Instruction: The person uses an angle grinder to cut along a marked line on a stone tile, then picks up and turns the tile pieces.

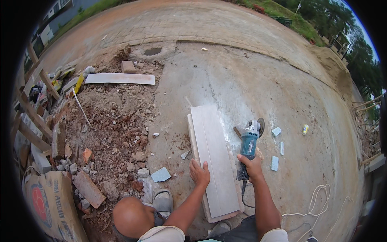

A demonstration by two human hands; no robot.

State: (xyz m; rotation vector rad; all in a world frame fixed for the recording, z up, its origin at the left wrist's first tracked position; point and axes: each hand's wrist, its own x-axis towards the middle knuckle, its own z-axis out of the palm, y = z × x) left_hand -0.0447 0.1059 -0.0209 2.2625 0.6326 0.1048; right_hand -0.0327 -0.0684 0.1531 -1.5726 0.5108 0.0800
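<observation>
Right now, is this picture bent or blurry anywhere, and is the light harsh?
Head view: fisheye bending curves the paved road, with black corners around; head view: light looks soft, no hard-edged shadows near the left hand or right hand; head view: tile and angle grinder look fairly clear, the distant trees softer.

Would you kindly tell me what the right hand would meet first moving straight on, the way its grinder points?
Beyond the grinder in the right hand, the way over the concrete looks free, though height is hard to judge.
</observation>
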